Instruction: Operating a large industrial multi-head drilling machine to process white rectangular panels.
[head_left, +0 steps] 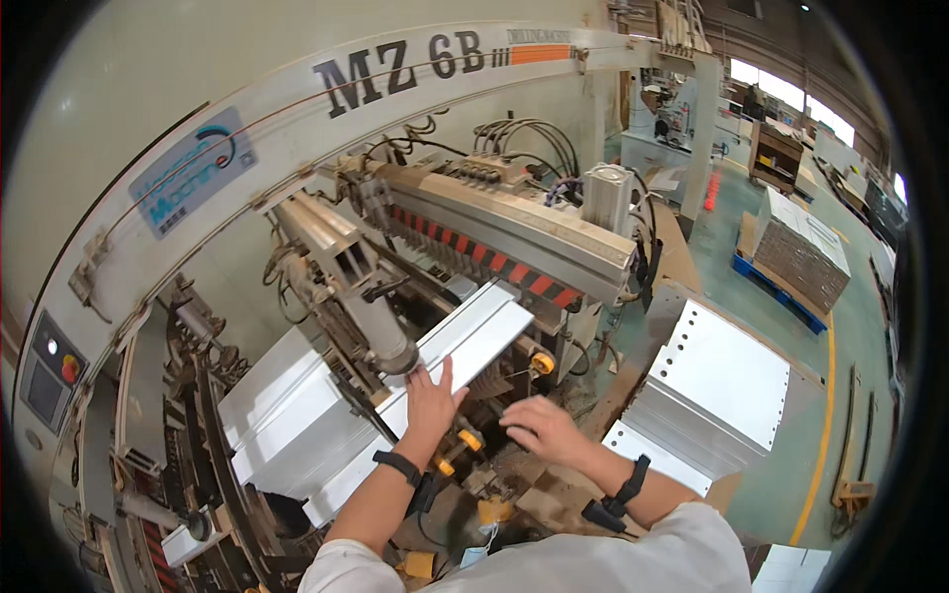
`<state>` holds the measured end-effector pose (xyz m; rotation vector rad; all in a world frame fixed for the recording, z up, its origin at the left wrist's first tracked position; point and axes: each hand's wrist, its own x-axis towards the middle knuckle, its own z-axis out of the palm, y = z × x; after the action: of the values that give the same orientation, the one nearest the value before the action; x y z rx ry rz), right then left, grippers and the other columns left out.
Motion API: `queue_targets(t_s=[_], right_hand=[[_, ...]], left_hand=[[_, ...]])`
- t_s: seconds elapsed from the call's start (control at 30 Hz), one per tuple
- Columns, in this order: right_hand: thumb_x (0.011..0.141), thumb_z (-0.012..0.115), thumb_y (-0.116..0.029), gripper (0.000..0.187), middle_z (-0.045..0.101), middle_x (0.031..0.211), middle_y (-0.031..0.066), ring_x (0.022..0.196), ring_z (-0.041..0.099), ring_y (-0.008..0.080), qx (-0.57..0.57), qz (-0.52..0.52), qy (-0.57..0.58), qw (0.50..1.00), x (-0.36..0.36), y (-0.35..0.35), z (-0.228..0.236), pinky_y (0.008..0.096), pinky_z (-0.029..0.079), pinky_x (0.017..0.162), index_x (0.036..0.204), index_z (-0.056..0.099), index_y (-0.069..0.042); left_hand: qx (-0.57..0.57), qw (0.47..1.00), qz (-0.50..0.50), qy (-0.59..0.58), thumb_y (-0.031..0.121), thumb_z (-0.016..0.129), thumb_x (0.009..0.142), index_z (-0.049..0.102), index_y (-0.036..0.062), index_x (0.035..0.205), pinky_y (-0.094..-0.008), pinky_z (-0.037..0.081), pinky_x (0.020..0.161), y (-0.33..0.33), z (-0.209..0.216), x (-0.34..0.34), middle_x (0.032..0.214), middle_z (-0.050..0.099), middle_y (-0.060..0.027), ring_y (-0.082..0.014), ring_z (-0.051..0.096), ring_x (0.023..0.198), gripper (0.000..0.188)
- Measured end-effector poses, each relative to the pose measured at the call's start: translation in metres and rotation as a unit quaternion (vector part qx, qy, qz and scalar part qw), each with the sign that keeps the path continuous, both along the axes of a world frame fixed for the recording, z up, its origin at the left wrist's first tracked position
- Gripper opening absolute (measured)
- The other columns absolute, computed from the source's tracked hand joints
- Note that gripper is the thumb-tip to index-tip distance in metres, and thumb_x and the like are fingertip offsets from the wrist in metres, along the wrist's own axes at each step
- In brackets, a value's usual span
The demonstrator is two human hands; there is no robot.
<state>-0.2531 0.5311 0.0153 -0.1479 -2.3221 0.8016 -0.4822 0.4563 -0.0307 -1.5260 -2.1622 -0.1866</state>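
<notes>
My left hand (432,400) lies with fingers stretched out on the near end of a long white panel (484,341). Its fingertips are beside the round foot of a grey clamp cylinder (388,341) that comes down over the panel. The panel has a lengthwise groove or step and reaches under the drilling machine's head beam (514,229). My right hand (542,427) hovers to the right of the panel, apart from it. Its fingers are loosely bent, and nothing shows in them. A yellow knob (542,364) on the machine is just beyond it.
Stacked white panels (282,405) stand left of the clamp. On my right is another stack of white panels (727,376) with drilled holes along the edges. A control box (51,371) with a red button is at far left. A loaded blue pallet (776,287) rests on the green floor.
</notes>
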Motion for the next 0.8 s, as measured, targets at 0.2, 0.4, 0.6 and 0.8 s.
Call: queue_targets(t_s=[0.2, 0.4, 0.6, 0.8], right_hand=[[0.079, 0.061, -0.016, 0.016, 0.061, 0.092, 0.0069, 0.088, 0.056, 0.0260, -0.073, -0.056, -0.061, 0.994, 0.039, -0.001, -0.044, 0.0343, 0.046, 0.076, 0.093, 0.062, -0.008], [0.083, 0.057, -0.019, 0.018, 0.062, 0.089, 0.0080, 0.081, 0.059, 0.0248, -0.133, -0.081, -0.150, 0.976, 0.024, 0.010, -0.066, 0.0336, 0.047, 0.073, 0.095, 0.062, -0.007], [0.091, 0.047, -0.029, 0.036, 0.059, 0.090, 0.0075, 0.080, 0.059, 0.0176, -0.633, -0.025, -0.020, 0.773, -0.089, 0.050, -0.095, 0.0309, 0.050, 0.070, 0.114, 0.049, -0.001], [0.089, 0.049, -0.022, 0.033, 0.058, 0.098, 0.0145, 0.082, 0.060, 0.0208, -0.693, -0.091, 0.057, 0.712, -0.124, 0.045, -0.093, 0.0326, 0.053, 0.064, 0.109, 0.047, 0.005]], left_hand=[[-0.063, 0.955, 0.091, -0.275, 0.047, 0.050, 0.083, 0.020, 0.0163, 0.139, -0.0507, 0.022, 0.102, 0.062, 0.007, -0.041, 0.137, 0.019, -0.0297, -0.0449, 0.019, 0.127, 0.071], [-0.142, 0.959, 0.097, -0.226, 0.055, 0.058, 0.071, 0.025, 0.0157, 0.138, -0.0447, 0.031, 0.093, 0.100, 0.018, -0.051, 0.120, 0.039, -0.0250, -0.0375, 0.035, 0.113, 0.084], [-0.114, 0.951, 0.041, -0.286, 0.057, 0.063, 0.062, 0.031, 0.0191, 0.136, -0.0475, 0.035, 0.088, 0.087, 0.018, -0.031, 0.110, 0.046, -0.0242, -0.0390, 0.047, 0.100, 0.090], [-0.044, 0.950, 0.044, -0.307, 0.045, 0.068, 0.064, 0.032, 0.0102, 0.135, -0.0447, 0.036, 0.089, 0.078, 0.020, -0.033, 0.109, 0.043, -0.0259, -0.0418, 0.040, 0.105, 0.087]])
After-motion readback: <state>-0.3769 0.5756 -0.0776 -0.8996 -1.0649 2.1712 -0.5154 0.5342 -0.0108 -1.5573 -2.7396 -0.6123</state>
